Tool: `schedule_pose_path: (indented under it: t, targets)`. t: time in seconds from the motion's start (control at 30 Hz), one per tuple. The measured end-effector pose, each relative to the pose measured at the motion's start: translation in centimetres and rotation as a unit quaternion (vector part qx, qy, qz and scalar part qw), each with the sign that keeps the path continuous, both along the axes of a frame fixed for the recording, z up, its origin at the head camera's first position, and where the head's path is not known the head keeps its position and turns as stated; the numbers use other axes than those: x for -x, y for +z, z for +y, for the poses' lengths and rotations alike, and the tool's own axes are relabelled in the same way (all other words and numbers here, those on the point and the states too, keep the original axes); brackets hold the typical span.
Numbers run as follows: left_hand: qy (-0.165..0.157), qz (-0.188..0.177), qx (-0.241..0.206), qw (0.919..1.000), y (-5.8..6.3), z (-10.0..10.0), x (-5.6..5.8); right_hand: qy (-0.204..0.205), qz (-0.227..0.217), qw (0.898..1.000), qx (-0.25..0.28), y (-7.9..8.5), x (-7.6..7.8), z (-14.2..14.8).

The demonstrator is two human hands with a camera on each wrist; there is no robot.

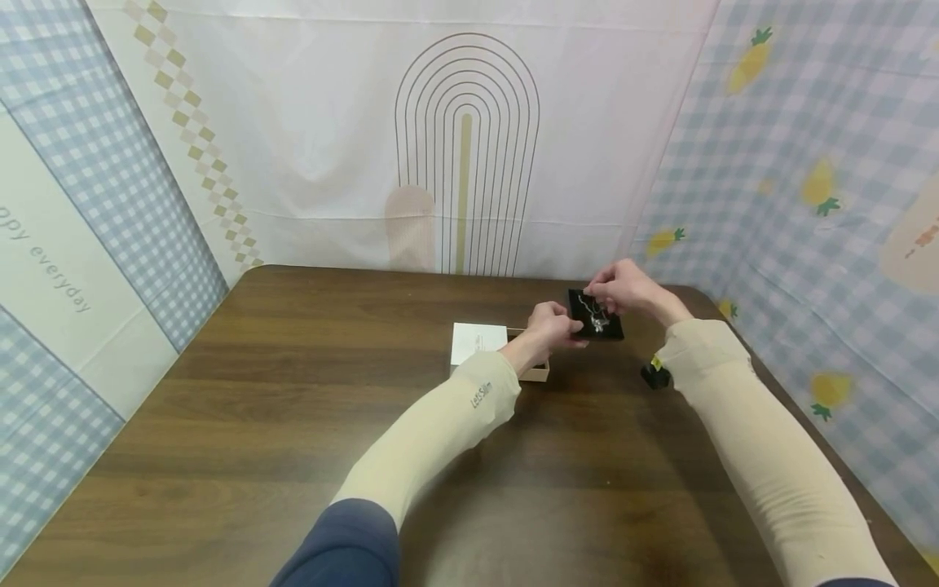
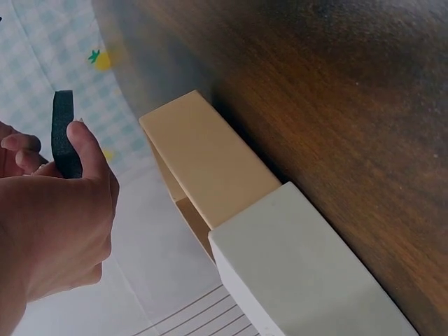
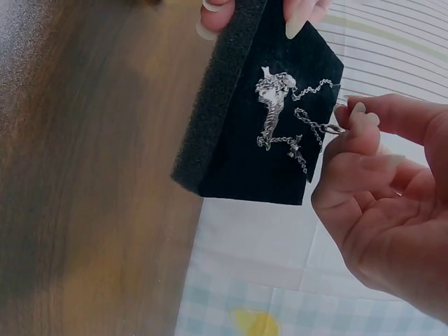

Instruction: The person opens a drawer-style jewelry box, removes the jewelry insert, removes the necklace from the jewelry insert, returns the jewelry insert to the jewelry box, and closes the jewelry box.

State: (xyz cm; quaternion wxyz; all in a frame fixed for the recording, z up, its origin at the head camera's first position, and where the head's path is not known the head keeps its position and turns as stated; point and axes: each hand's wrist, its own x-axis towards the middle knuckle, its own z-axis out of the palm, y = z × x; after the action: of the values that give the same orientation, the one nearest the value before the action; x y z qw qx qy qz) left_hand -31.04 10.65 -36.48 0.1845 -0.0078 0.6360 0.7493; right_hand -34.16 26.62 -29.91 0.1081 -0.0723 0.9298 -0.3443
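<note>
In the head view my left hand (image 1: 552, 326) grips a black foam pad (image 1: 610, 329) by its edge, above the table's right side. A silver chain with an ornate pendant (image 3: 271, 115) lies on the pad's dark face in the right wrist view. My right hand (image 1: 627, 287) is at the pad's far edge. Its thumb and fingertips pinch the loose end of the chain (image 3: 332, 129). From the left wrist view the pad is seen edge-on, with the left thumb pressed against it.
A white box sleeve (image 1: 477, 341) with a tan drawer (image 1: 539, 374) partly slid out stands beside my left wrist. Near my right cuff sits a small black object with a yellow part (image 1: 655, 375). Printed curtains (image 1: 323, 122) hang behind the wooden table (image 1: 308, 408).
</note>
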Motion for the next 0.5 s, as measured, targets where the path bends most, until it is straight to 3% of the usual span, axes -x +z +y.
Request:
schedule_pose_path:
  t: [0.5]
  targets:
    - [0.005,-0.008,-0.006,0.9999,-0.42,0.27,0.07,-0.035,0.037,0.999,-0.001,0.09,0.64,0.04]
